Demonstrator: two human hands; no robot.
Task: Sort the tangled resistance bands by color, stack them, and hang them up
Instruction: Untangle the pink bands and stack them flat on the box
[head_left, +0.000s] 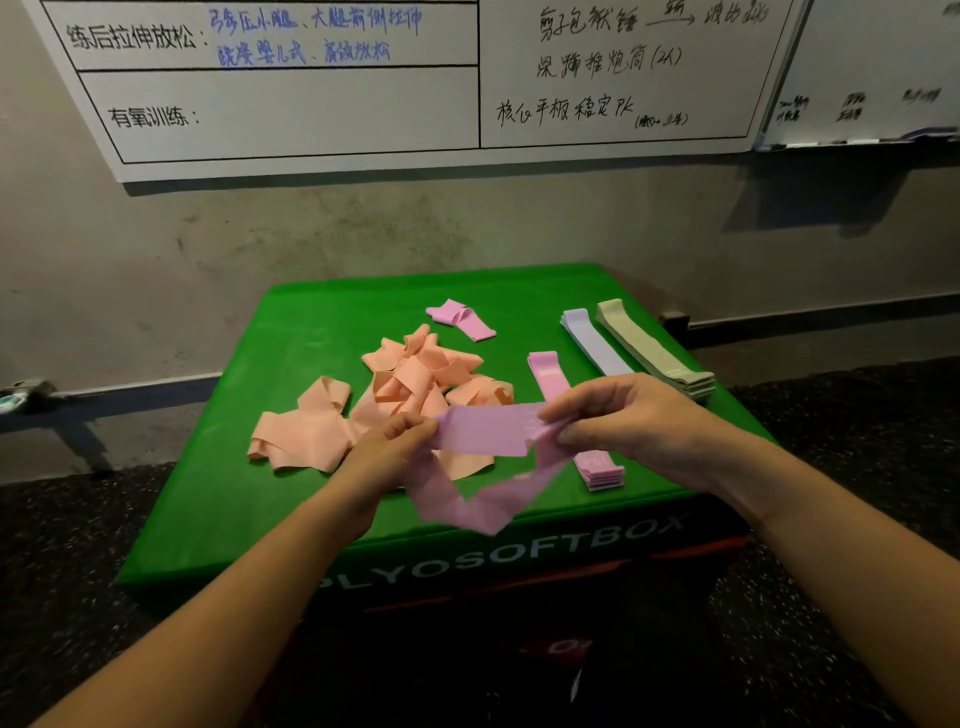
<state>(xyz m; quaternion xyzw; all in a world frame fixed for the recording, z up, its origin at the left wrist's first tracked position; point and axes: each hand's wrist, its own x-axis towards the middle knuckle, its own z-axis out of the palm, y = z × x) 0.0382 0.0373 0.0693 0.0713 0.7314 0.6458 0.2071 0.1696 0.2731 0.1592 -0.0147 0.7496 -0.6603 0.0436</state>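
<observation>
A pink resistance band (480, 431) is stretched between my hands above the green box top (218, 499). My left hand (387, 449) pinches its left end and my right hand (628, 421) pinches its right end, while the rest of the loop droops toward the box's front edge. Behind it lies a tangled heap of peach bands (410, 389). A neat pink stack (597, 467) sits under my right hand. Another crumpled pink band (460, 318) lies at the back. A pale blue stack (592, 340) and a sage green stack (649, 345) lie side by side at the right.
The green plyo soft box (467, 566) stands against a grey wall (208, 270). A whiteboard (363, 104) with handwriting hangs above it. Dark speckled rubber floor (78, 545) surrounds the box. A metal fixture (26, 392) sits low on the wall at left.
</observation>
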